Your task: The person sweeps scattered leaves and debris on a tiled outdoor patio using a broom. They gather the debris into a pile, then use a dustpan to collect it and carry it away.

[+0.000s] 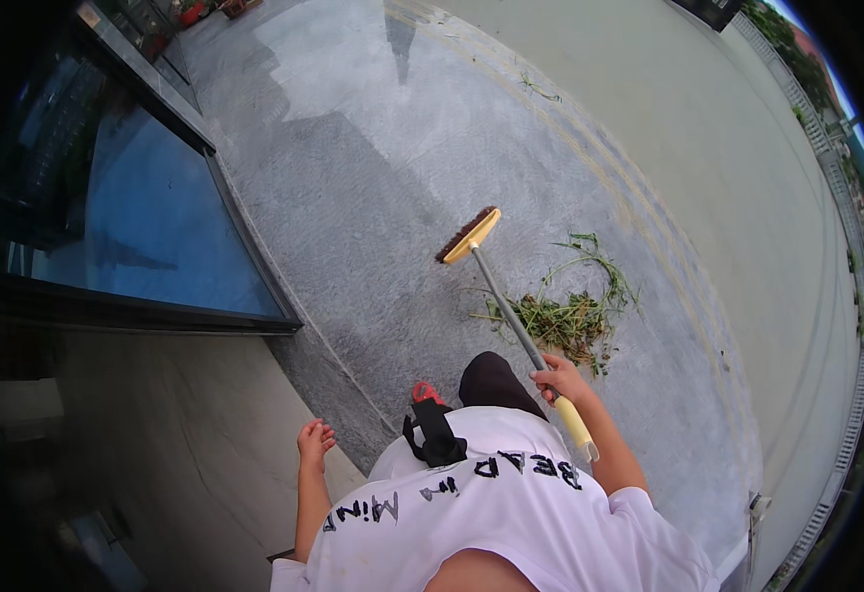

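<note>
My right hand [558,379] is closed around the grey handle of a broom [513,318], just above its pale yellow end grip. The broom reaches forward and left, its yellow head and dark brown bristles over the grey paving; whether the bristles touch the ground I cannot tell. Right of the handle lies a pile of pulled green weeds [575,326], with dry brown bits among the stems. My left hand [315,441] hangs free at my left side, fingers loosely bent and holding nothing.
On the left stands a dark-framed glass door [146,212], beside a smooth indoor floor [185,434]. A low step edge [338,370] runs along the paving. Farther ahead lies a small weed scrap [540,91]. A pale road [738,168] and a railing [831,197] lie on the right.
</note>
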Available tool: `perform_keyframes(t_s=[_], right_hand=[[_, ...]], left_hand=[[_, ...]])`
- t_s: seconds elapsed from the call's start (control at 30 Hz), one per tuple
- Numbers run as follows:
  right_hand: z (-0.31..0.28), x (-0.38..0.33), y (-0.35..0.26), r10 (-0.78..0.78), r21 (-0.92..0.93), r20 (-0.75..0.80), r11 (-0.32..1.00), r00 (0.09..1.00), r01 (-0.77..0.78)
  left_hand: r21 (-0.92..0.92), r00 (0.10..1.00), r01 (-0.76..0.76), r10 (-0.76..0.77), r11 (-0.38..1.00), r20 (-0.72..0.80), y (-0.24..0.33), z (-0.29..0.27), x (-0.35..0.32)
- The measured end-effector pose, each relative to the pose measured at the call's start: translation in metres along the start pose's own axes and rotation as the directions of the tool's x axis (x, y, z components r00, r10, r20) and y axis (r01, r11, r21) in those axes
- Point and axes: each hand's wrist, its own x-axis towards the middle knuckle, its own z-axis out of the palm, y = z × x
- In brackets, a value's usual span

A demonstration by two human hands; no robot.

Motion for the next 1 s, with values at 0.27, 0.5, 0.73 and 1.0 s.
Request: perform_keyframes(t_s=[0.27,0.5,0.73,1.0], right_hand=[[0.0,0.119,-0.082,-0.021,-0.1,-0.134,0.995,0.991,0.008],[-0.005,0.261,-0.173,0.361,0.303,0.092,0.877,0.928,-0.372],[0.034,0.37,-0.237,0.469,0.416,0.009,0.802,0.883,-0.43],[0.093,0.446,-0.257,0.527,0.27,0.066,0.808,0.847,-0.524]], left_hand=[[0.14,0.961,0.14,-0.169,0.98,0.219,-0.034,0.015,0.095],[0.083,0.965,0.121,-0.137,0.989,0.224,0.046,0.051,0.128],[-0.22,0.995,0.016,-0.036,0.975,-0.09,0.226,0.145,0.078],[-0.383,0.972,0.048,-0.131,0.923,-0.193,0.122,0.126,0.034]])
